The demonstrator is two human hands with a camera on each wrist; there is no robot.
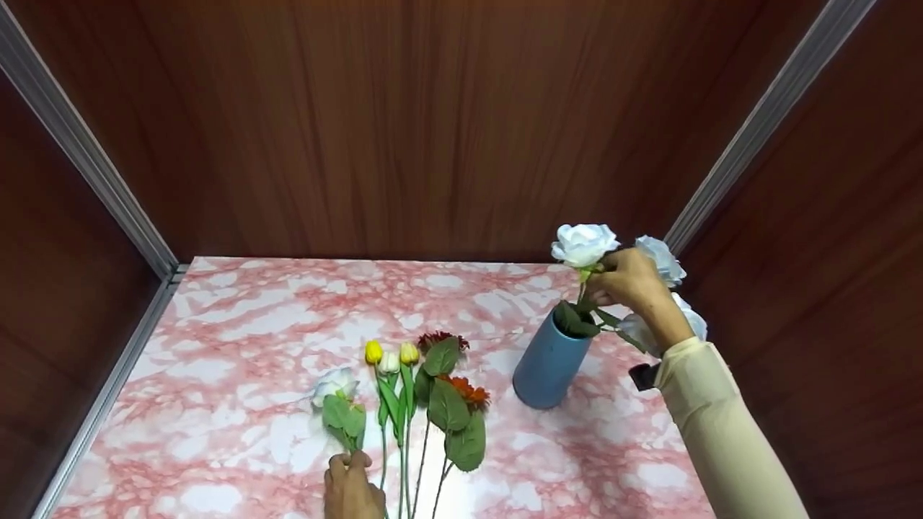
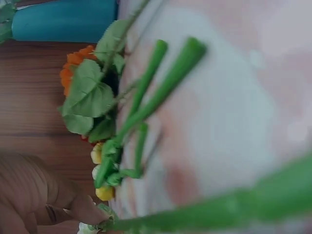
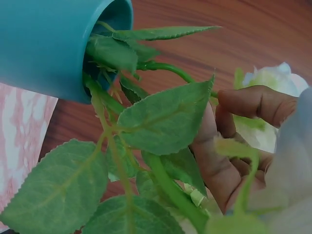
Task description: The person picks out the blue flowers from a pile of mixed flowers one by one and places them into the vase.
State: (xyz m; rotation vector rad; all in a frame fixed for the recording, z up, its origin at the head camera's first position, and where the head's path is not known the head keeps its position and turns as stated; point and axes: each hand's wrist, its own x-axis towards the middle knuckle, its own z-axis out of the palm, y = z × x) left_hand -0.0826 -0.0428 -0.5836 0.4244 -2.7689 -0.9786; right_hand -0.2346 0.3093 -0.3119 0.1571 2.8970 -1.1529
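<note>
At the blue vase (image 1: 549, 364), my right hand (image 1: 631, 277) pinches the stem of a white rose (image 1: 583, 245) just below its bloom. That stem runs down into the vase mouth, as the right wrist view also shows with green leaves (image 3: 163, 117) around it. More white roses (image 1: 660, 259) lean out on the right side, partly behind the hand. At the front, my left hand (image 1: 352, 486) grips the stem of another white rose (image 1: 335, 386), its bloom pointing away from me. In the left wrist view its green stem (image 2: 204, 212) stretches across the bottom.
Right of the left hand lie yellow and white tulips (image 1: 389, 362). Beside them are a dark red flower (image 1: 441, 340) and an orange flower (image 1: 469, 393) with broad leaves. Wood-grain panels (image 1: 404, 130) enclose the pink marbled table (image 1: 245, 339) at the back and sides.
</note>
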